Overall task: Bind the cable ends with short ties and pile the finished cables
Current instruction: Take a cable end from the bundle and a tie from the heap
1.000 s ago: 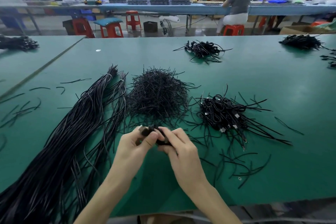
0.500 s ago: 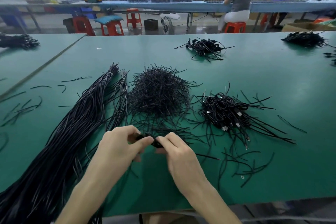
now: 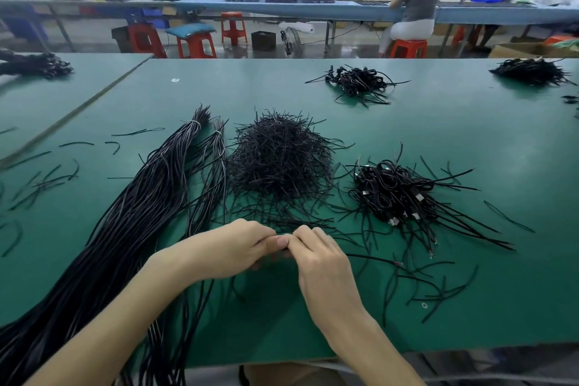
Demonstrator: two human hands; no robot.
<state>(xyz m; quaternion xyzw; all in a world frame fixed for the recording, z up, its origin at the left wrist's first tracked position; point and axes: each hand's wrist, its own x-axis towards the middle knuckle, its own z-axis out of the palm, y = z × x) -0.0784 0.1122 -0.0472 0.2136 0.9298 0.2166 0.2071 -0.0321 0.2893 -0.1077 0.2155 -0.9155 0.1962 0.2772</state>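
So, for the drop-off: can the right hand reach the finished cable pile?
Probably yes: the finished cable pile sits just right of the right hand, which pinches a cable, only loose ties between.

left hand [image 3: 230,249], right hand [image 3: 321,260] pinched together

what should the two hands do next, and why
The left hand and right hand meet fingertip to fingertip, pinching a small black piece, mostly hidden. Probably twist it tight there before it goes to the pile of bound black cables at right.
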